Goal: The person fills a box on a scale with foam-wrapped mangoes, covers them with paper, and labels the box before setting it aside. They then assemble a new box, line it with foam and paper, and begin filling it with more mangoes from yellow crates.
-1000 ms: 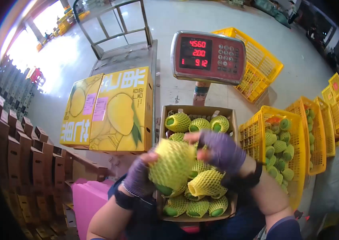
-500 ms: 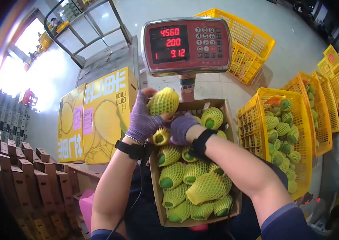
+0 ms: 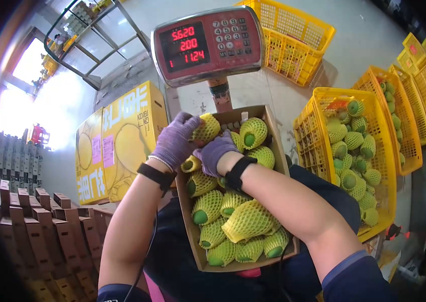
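My left hand (image 3: 175, 141), in a purple knit glove, is closed around a mango (image 3: 206, 128) in a yellow foam net, at the far left corner of an open cardboard box (image 3: 273, 131). Close against the mango's lower end is my right hand (image 3: 218, 153), gloved the same way, its fingers curled toward it and partly hidden. Green mangoes in foam nets fill the near part of the box, and one netted mango (image 3: 253, 132) lies right of my right hand. An empty-looking foam net (image 3: 250, 221) rests on top of the near mangoes.
Beyond the box stands a scale display (image 3: 208, 45) with red digits. Yellow printed cartons (image 3: 130, 138) are on the left, with brown cartons (image 3: 36, 226) nearer. A yellow crate (image 3: 318, 146) of netted mangoes stands at the right; another yellow crate (image 3: 293, 55) sits behind the display.
The held mango has come down toward the box, both hands moving with it. The scale's top reading rose from 4.560 to 5.620. The view has shifted slightly.
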A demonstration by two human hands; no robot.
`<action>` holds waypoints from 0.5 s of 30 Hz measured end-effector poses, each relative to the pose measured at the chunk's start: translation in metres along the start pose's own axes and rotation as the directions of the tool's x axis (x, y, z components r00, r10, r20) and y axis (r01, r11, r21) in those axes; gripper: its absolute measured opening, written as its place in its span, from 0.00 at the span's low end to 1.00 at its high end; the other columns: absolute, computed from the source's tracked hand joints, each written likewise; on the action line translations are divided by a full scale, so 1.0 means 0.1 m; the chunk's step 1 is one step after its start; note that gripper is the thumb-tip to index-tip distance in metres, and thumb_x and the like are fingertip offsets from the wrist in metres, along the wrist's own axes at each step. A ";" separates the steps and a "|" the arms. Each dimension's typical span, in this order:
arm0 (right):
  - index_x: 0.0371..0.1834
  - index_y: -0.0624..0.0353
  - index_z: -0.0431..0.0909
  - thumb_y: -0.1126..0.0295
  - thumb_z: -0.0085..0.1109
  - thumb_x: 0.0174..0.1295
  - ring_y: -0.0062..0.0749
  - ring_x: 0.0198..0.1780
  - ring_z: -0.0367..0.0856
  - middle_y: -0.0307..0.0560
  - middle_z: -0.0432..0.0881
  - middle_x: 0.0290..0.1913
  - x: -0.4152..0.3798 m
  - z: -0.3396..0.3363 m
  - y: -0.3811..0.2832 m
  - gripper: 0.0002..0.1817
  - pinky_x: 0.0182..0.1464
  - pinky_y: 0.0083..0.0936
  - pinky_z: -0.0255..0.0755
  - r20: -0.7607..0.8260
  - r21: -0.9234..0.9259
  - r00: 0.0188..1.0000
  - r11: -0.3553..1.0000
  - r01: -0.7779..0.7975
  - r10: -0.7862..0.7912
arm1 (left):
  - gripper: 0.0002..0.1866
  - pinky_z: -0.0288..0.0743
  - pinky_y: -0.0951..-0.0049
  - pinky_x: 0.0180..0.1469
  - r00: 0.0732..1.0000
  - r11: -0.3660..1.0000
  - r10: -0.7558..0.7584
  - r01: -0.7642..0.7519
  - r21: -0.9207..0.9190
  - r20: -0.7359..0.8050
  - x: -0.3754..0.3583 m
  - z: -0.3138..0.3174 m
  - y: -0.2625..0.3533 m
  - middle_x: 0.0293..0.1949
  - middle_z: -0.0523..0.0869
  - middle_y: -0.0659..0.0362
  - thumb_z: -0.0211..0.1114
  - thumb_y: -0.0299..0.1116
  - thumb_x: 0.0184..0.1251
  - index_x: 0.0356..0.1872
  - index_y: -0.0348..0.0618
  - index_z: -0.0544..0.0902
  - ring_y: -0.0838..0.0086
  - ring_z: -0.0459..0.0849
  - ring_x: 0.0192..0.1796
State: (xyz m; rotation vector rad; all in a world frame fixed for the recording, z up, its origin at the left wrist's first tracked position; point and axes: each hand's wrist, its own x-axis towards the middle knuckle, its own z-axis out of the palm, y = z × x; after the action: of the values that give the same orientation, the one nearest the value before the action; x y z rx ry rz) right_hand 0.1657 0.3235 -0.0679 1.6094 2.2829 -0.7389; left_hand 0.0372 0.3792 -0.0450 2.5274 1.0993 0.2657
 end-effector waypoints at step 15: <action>0.64 0.48 0.71 0.52 0.69 0.49 0.45 0.51 0.80 0.51 0.80 0.51 -1.45 -0.28 0.00 0.37 0.51 0.40 0.72 0.147 -0.008 0.954 0.964 0.266 -0.262 | 0.20 0.79 0.60 0.49 0.999 0.956 -0.036 0.041 0.289 -0.023 0.11 0.24 -0.03 0.46 0.80 0.54 0.71 0.34 0.53 0.50 0.56 0.82 0.55 0.82 0.48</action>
State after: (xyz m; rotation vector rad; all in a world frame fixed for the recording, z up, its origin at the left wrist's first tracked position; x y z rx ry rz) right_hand 0.2203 0.2222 0.0253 1.2065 2.4150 -0.8497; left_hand 0.0502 0.3834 -0.0676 2.7579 1.2753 0.1234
